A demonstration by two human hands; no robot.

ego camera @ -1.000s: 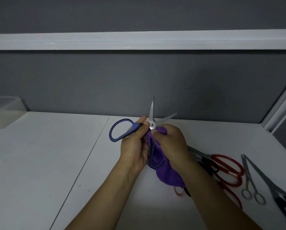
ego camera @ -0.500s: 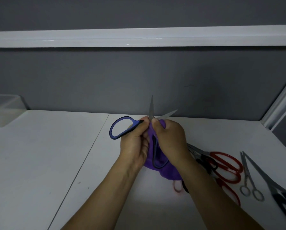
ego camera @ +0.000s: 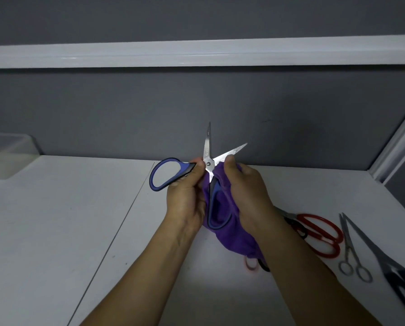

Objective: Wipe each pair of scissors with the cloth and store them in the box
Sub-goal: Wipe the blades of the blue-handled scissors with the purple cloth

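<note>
Blue-handled scissors [ego camera: 166,175] are held up over the white table with their blades spread apart. My left hand [ego camera: 187,196] grips them at the handle next to the pivot. My right hand [ego camera: 246,194] holds a purple cloth [ego camera: 227,222] bunched against the right blade, thumb pressing near the blade's base. The second handle loop hangs down between my hands, in front of the cloth. A translucent box [ego camera: 6,158] stands at the far left against the wall.
On the table to the right lie red-handled scissors [ego camera: 319,231], thin silver scissors [ego camera: 352,252] and dark-handled scissors [ego camera: 399,276]. A pink loop and a black loop [ego camera: 255,264] peek from under the cloth. A grey wall with a white rail [ego camera: 196,52] backs the table.
The scissors sit slightly lower and the pivot is uncovered. My right hand with the cloth has slid a little along the right blade. The scissors on the table have not moved.
</note>
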